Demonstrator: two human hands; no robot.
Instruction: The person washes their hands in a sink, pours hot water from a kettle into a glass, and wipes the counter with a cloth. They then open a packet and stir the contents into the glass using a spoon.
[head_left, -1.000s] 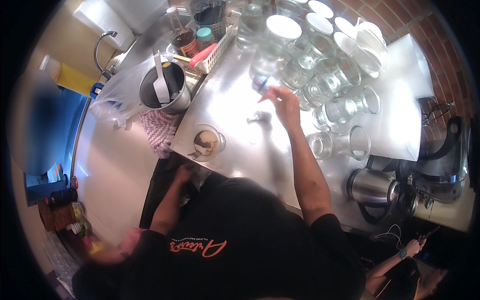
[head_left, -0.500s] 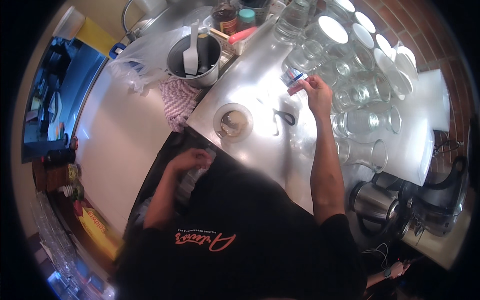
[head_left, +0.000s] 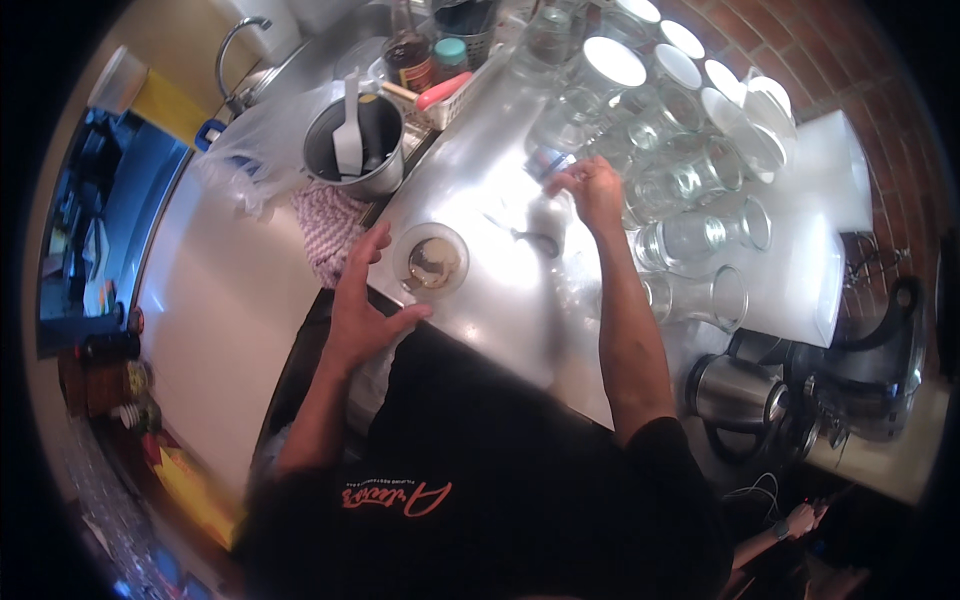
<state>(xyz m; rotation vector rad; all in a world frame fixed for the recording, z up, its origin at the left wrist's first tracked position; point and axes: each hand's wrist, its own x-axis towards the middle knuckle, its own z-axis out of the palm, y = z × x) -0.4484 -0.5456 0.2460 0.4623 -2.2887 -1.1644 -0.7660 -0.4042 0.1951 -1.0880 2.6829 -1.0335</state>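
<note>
My left hand [head_left: 368,305] is open, thumb and fingers spread beside a round clear vessel [head_left: 462,262] on the steel counter [head_left: 480,325]. Seen from above, the vessel has something pale and brownish in its bottom. Over the counter to the right, my right hand [head_left: 590,190] has its fingers drawn together. Whatever they pinch is too blurred to make out. Just beyond the fingertips lies a small blue and white item [head_left: 548,162], also smeared. Below that hand, a dark curved piece [head_left: 540,243] rests on the metal.
Glass carafes [head_left: 690,238], several with white lids, crowd the right side. A metal bucket [head_left: 385,180] with a white spatula stands at the back left, by a knitted cloth [head_left: 325,235]. A steel kettle [head_left: 735,390] sits right. Another person's hand [head_left: 802,520] shows lower right.
My left hand has risen from near my body to the round vessel and spread its fingers. The small reddish packet seen earlier in my right hand no longer shows clearly. The view has shifted slightly.
</note>
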